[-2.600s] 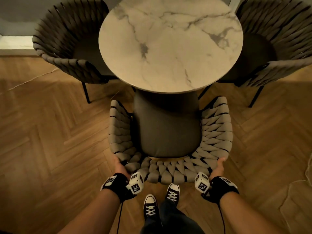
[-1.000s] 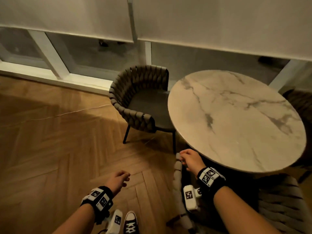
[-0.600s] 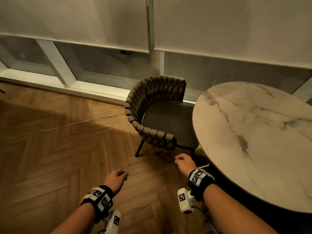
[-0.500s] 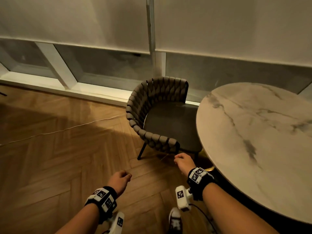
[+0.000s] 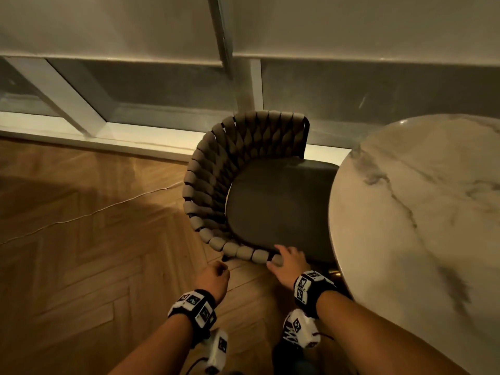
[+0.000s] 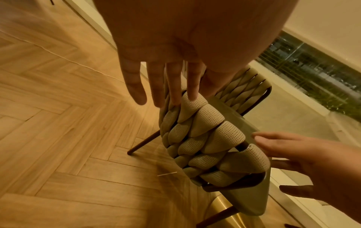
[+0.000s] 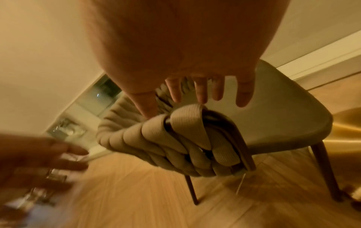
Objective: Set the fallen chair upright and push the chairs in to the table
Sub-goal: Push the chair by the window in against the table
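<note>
A chair (image 5: 216, 185) with a woven taupe back and a grey seat (image 5: 276, 201) stands upright on its legs, its seat edge tucked under the round marble table (image 5: 419, 212). My right hand (image 5: 281, 255) is spread over the near end of the woven arm (image 7: 175, 131); its thumb tip touches the weave and the fingers (image 7: 201, 92) stand straight just above. My left hand (image 5: 216, 272) hovers left of that arm, holding nothing. In the left wrist view its fingers (image 6: 171, 86) reach straight toward the woven arm (image 6: 205, 138).
A low window with a white sill (image 5: 108, 131) runs behind the chair. A thin cable (image 5: 94, 212) lies across the herringbone wood floor on the left. The table's gold base (image 6: 224, 212) stands close behind the chair's near leg.
I have stepped closer to this chair. My right hand has opened and reached forward onto the end of its woven arm. The left hand has moved forward beside it.
</note>
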